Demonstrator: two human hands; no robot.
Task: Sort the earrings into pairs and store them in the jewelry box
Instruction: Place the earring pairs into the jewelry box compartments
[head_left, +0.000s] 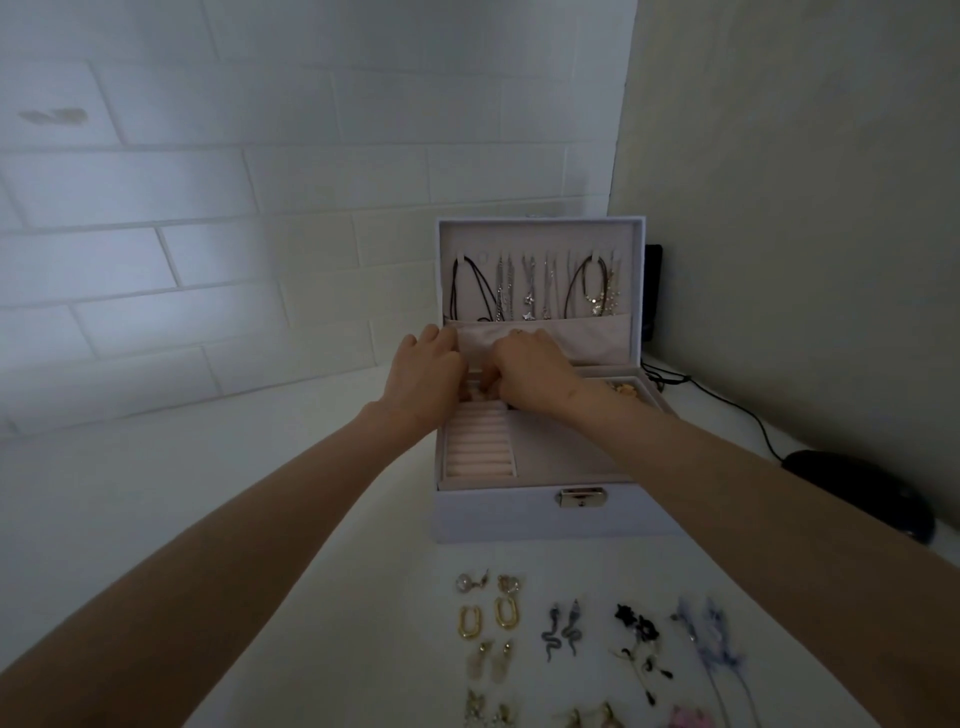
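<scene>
White table (311, 493), bearing all below. Jewelry box (519, 514), open, lid upright, toward the table's back. Both forearms stretched forward over its front edge. Left hand (428, 374) and right hand (530, 376), knuckles up, side by side over the rear tray; fingertips hidden, grip not discernible. Earrings (636, 626), laid in pairs before the box.

views: 1 | head-worn | faces forward-down | near, above jewelry box (519, 519) and table (389, 623)

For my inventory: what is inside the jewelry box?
Necklaces hang in the lid; pink ring rolls lie front left. The left hand and right hand cover the back part.
</scene>
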